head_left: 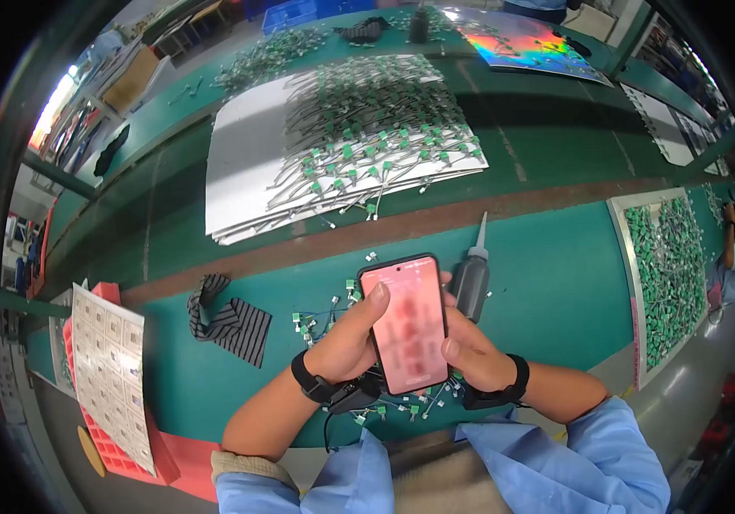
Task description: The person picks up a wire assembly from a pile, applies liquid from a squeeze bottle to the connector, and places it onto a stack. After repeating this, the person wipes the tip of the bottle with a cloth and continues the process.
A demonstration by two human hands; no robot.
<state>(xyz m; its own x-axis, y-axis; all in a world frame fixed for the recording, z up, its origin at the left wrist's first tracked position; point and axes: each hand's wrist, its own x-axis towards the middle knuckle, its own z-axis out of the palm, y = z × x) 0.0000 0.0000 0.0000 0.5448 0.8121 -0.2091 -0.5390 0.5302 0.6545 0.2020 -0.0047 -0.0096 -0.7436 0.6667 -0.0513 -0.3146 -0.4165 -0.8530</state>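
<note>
You have a phone [406, 324] in both hands, held upright over the near edge of the green table [556, 257]. It is a slim dark slab with rounded corners, and its lit screen glows pink; what is on the screen is too blurred to tell. Your left hand [346, 338] wraps the left edge with its fingers curled behind and the thumb resting on the upper part of the screen. Your right hand [474, 347] closes round the right edge, thumb lying on the lower right of the screen. Each wrist wears a black band.

Under and around the phone lie small green connectors on thin wires [324, 317], scattered on the table and partly hidden by your hands. Just right of the phone's top stands a dark glue bottle [473, 278] with a pale pointed nozzle, close behind your right fingers. To the left lies a striped cloth [229, 321], and further left a red tray [119, 445] under a sheet of small squares. Far across the table, a white board [247, 163] carries many more wired connectors, and at the right a tray [624, 257] is full of green parts
</note>
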